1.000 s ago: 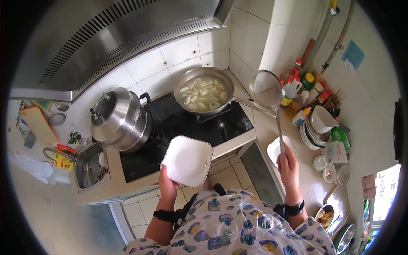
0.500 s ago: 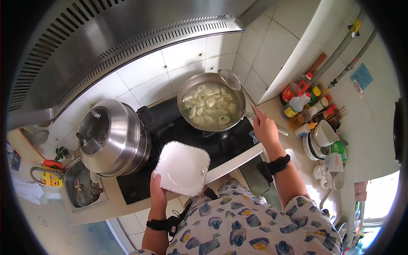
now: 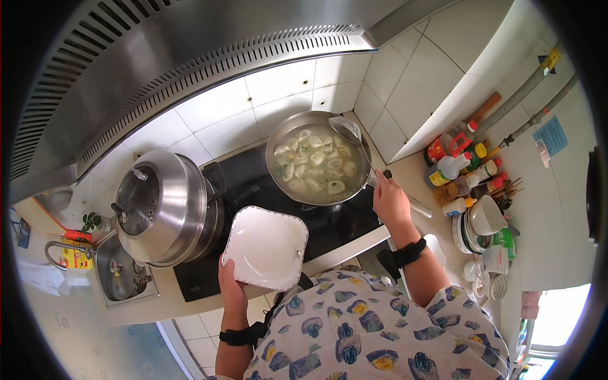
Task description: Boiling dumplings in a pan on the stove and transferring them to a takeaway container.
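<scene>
My left hand (image 3: pixel 232 282) grips a white square plate (image 3: pixel 266 249) by its left edge, its fingers mostly under it. The plate is level, bare on top, with a thin dark pattern round its rim, and hangs over the front of the black cooktop (image 3: pixel 247 183). In my right hand (image 3: pixel 391 199) is the handle of a metal ladle (image 3: pixel 345 128). The ladle's bowl rests at or just over the far right rim of a steel pan (image 3: pixel 273 176). Dumplings (image 3: pixel 316 158) float in cloudy broth inside that pan. Its long handle (image 3: pixel 420 208) passes under my right hand.
A large domed steel steamer (image 3: pixel 171 209) stands left on the cooktop, beside a sink (image 3: pixel 120 275). Along the right counter are seasoning bottles (image 3: pixel 449 168), stacked bowls (image 3: pixel 486 215) and small white cups (image 3: pixel 473 270). A range hood (image 3: pixel 209 50) overhangs the back.
The ladle's bowl has tipped and dropped slightly at the pan's rim, and my right hand has turned with it. The plate has shifted a little left. The whole view has moved slightly.
</scene>
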